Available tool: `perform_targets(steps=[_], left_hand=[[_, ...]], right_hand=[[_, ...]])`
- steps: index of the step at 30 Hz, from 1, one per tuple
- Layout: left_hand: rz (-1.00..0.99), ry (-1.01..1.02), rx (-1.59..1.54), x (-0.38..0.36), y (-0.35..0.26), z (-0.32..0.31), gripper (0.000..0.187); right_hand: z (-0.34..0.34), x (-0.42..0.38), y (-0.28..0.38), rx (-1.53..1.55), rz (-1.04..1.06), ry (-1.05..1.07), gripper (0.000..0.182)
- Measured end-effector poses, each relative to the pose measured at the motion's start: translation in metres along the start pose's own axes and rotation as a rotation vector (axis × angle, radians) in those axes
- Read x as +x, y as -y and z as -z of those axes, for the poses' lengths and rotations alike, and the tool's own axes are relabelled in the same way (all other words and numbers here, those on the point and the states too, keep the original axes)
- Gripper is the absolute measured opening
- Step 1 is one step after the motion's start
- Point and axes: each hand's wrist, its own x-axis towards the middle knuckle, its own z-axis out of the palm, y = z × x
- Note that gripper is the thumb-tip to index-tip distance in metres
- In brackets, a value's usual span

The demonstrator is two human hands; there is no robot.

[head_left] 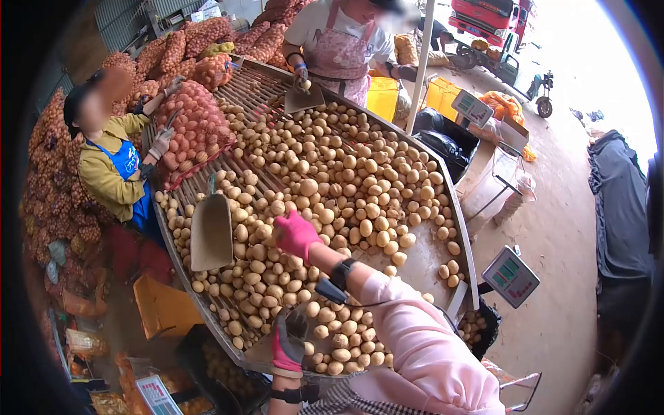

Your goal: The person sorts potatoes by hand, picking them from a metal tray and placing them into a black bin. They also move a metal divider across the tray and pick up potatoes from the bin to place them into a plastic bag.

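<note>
Potatoes (pixel 360 187) are heaped over a slatted metal sorting table (pixel 415 259). My right hand (pixel 297 234), in a pink glove, reaches over the middle of the heap, its fingers on or just above potatoes; whether it grips one is hidden. Nearer the table's front edge is my left hand (pixel 290 342), in a pink and dark grey glove, beside potatoes; its fingers are too unclear to read. A metal scoop (pixel 211 232) lies on the potatoes left of my right hand.
A co-worker (pixel 114 152) at the left handles a red mesh sack (pixel 192 128). Another co-worker (pixel 339 41) stands across the table with a scoop (pixel 304 99). Digital scales (pixel 510 275), a black-lined bin (pixel 490 325) and a yellow crate (pixel 162 304) surround the table.
</note>
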Motion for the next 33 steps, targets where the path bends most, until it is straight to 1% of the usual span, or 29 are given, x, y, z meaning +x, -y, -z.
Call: perform_targets(steps=[1, 2, 3, 5, 6, 7, 8, 9, 10, 11, 12, 13, 15, 17, 18, 19, 21, 22, 23, 24, 25, 26, 27, 29, 30, 31, 32, 33], left_hand=[[-0.038, -0.062, -0.141, 0.005, -0.004, -0.012, 0.044], [-0.016, -0.117, -0.226, 0.003, -0.014, -0.032, 0.047], [-0.006, -0.113, -0.222, 0.008, -0.016, -0.030, 0.047], [0.059, 0.008, -0.490, 0.019, -0.025, -0.017, 0.045], [0.060, 0.002, -0.534, 0.027, -0.025, -0.001, 0.039], [0.062, 0.007, -0.528, 0.027, -0.021, 0.012, 0.039], [0.139, 0.081, -0.599, 0.025, -0.019, 0.025, 0.037], [0.215, 0.155, -0.668, 0.026, -0.021, 0.031, 0.034], [0.222, 0.142, -0.683, 0.018, -0.023, 0.026, 0.031], [0.210, 0.144, -0.674, 0.013, -0.023, 0.023, 0.031], [0.257, 0.117, -0.673, 0.008, -0.024, 0.023, 0.032], [0.306, 0.089, -0.675, 0.004, -0.023, 0.025, 0.033], [0.302, 0.113, -0.678, -0.004, -0.019, 0.033, 0.034], [0.283, -0.047, -0.511, -0.016, -0.015, 0.034, 0.035], [0.297, -0.036, -0.501, -0.020, -0.014, 0.036, 0.035], [0.304, -0.037, -0.495, -0.024, -0.013, 0.040, 0.035], [0.337, -0.087, -0.396, -0.028, -0.006, 0.049, 0.036], [0.349, -0.089, -0.314, -0.031, -0.004, 0.051, 0.036], [0.361, -0.074, -0.312, -0.032, -0.001, 0.047, 0.036], [0.354, -0.007, -0.232, -0.033, 0.002, 0.042, 0.039], [0.344, 0.060, -0.152, -0.034, 0.006, 0.035, 0.043], [0.332, 0.128, -0.073, -0.035, 0.010, 0.027, 0.048], [0.317, 0.194, 0.005, -0.037, 0.013, 0.019, 0.053], [0.284, 0.318, 0.156, -0.045, 0.019, 0.004, 0.064], [0.507, 0.331, 0.074, -0.047, 0.013, -0.002, 0.072], [0.507, 0.335, 0.075, -0.052, 0.012, -0.001, 0.072], [0.447, 0.363, 0.051, -0.058, 0.012, 0.002, 0.071], [0.384, 0.392, 0.026, -0.062, 0.012, 0.005, 0.070]], right_hand=[[0.000, -0.017, 0.008, 0.049, -0.014, 0.046, 0.048], [0.004, -0.036, 0.008, 0.090, 0.126, 0.199, 0.052], [-0.012, -0.046, -0.006, 0.217, 0.319, 0.344, 0.050], [-0.012, -0.042, -0.014, 0.256, 0.366, 0.530, 0.058], [-0.008, -0.019, -0.019, 0.088, 0.323, 0.411, 0.062], [-0.008, 0.007, -0.037, 0.012, 0.369, 0.134, 0.063], [0.006, 0.033, -0.040, -0.115, 0.214, -0.053, 0.065], [0.008, 0.060, -0.054, -0.177, 0.113, -0.233, 0.066], [0.003, 0.091, -0.073, -0.211, 0.000, -0.319, 0.065], [0.002, 0.104, -0.087, -0.255, -0.099, -0.245, 0.064], [-0.004, 0.112, -0.098, -0.293, -0.164, -0.137, 0.064], [-0.007, 0.118, -0.104, -0.375, -0.137, -0.095, 0.060], [0.002, 0.125, -0.093, -0.496, -0.185, 0.045, 0.052], [0.011, 0.122, -0.087, -0.458, -0.200, 0.014, 0.050], [0.014, 0.115, -0.085, -0.420, -0.226, -0.016, 0.048], [0.014, 0.106, -0.084, -0.418, -0.234, -0.017, 0.048], [0.011, 0.076, -0.079, -0.091, -0.004, -0.032, 0.049], [0.013, 0.046, -0.069, 0.132, -0.009, -0.008, 0.049], [0.013, 0.006, -0.056, 0.355, -0.014, 0.015, 0.049], [0.002, -0.033, -0.051, 0.567, -0.007, 0.068, 0.045], [-0.003, -0.067, -0.043, 0.513, 0.024, 0.151, 0.046], [-0.006, -0.106, -0.028, 0.426, 0.099, 0.092, 0.047], [-0.024, -0.136, -0.027, 0.493, 0.116, 0.189, 0.050], [-0.023, -0.193, -0.004, 0.285, 0.264, 0.264, 0.055], [-0.017, -0.216, 0.009, 0.328, 0.191, 0.339, 0.058], [-0.014, -0.233, 0.018, 0.370, 0.120, 0.415, 0.061], [-0.017, -0.241, 0.018, 0.432, 0.185, 0.334, 0.061], [-0.023, -0.248, 0.016, 0.427, 0.190, 0.332, 0.061]])
